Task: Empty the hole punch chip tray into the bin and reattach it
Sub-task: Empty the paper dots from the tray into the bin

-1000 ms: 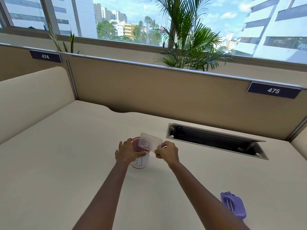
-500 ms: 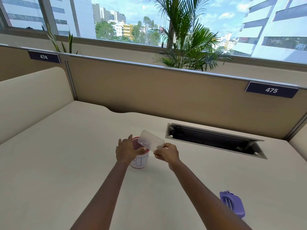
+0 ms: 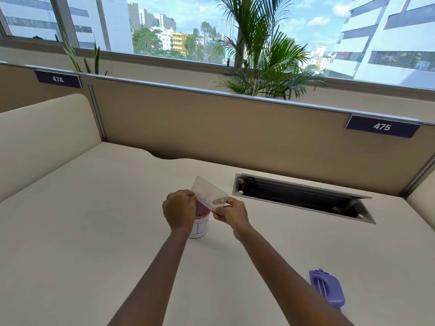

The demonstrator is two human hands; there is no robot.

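Note:
A clear plastic chip tray (image 3: 208,192) is held tilted over a small white cup (image 3: 200,228) with a red rim and blue lettering, which serves as the bin. My right hand (image 3: 231,214) pinches the tray's lower right edge. My left hand (image 3: 180,209) is at the tray's left edge, its fingers on the plastic, and covers part of the cup. The purple hole punch (image 3: 327,288) lies on the desk at the lower right, well apart from both hands.
The cream desk (image 3: 94,231) is bounded by a tan partition (image 3: 211,128) at the back and a padded divider (image 3: 44,135) on the left. An open cable tray slot (image 3: 303,198) is sunk into the desk to the right of the cup.
The tray has tipped steeper and risen a little over the cup. My left hand has moved from the cup's side up to the tray's left edge.

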